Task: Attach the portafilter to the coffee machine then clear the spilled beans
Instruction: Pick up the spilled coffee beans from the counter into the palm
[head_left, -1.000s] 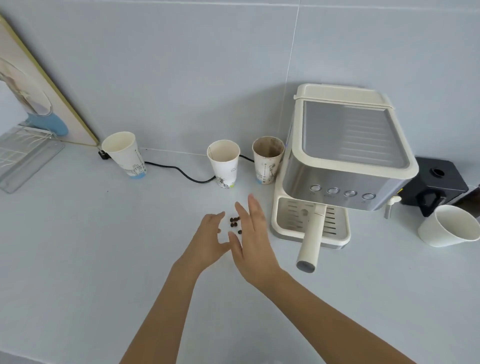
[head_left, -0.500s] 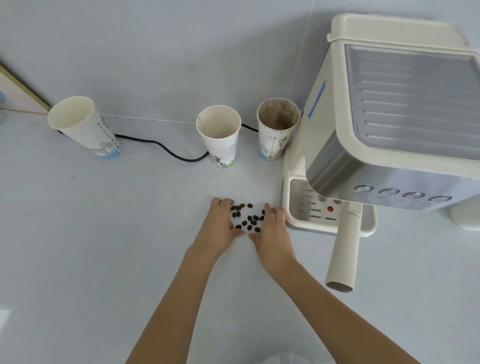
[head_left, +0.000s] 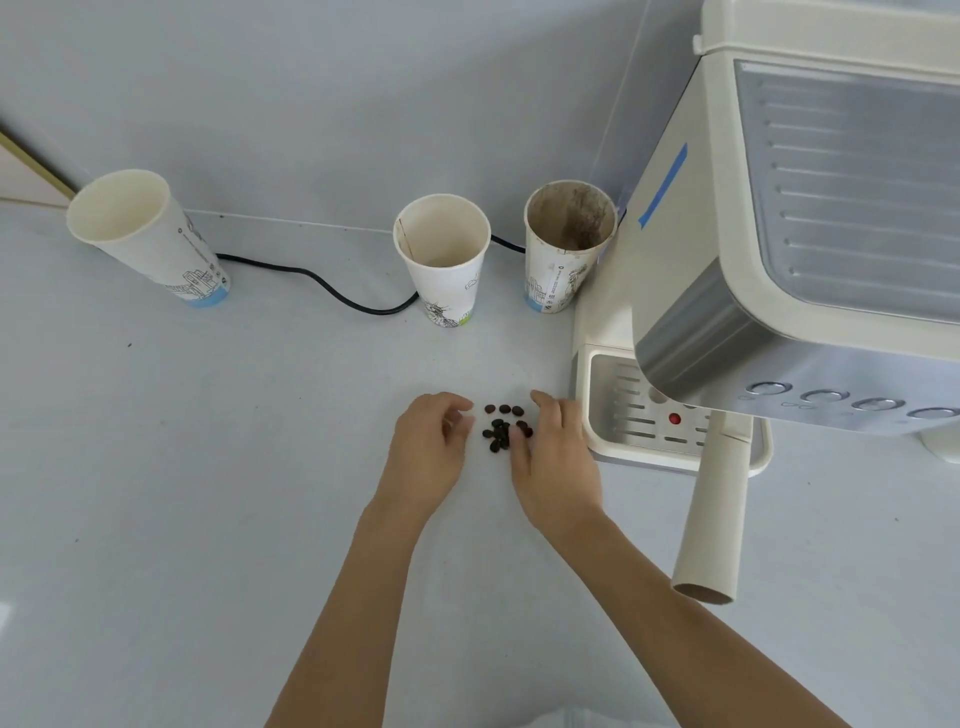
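Change: I am seeing the coffee beans (head_left: 503, 427) bunching tighter than half a second ago — then they lay spread between the two hands, now they are sitting in one small clump on the surface (head_left: 208, 493).
Left hand (head_left: 430, 451): it is curling loosely just left of the clump, fingers bent, gripping nothing that I can see.
Right hand (head_left: 555, 457): it is lying flat with fingers spread — one fingertip is touching the right edge of the clump, nothing clamped.
Portafilter: its cream handle (head_left: 712, 514) is sticking out from under the coffee machine (head_left: 727, 249), so I am judging the attaching step as done.
Meaning for the task: I am reading this as the gathering stage of the clean-up; the beans are herded but not yet lifted.
Where they might go: three paper cups are standing near the wall — the left cup (head_left: 150, 239), the middle cup (head_left: 444, 260) and the stained cup (head_left: 566, 244); I cannot tell which is meant.
Hidden: the portafilter's basket and its lock under the machine are out of sight.
Cut off: the machine's right side is running out of frame.
Hard to make out: any bean lying under the right hand's fingers.
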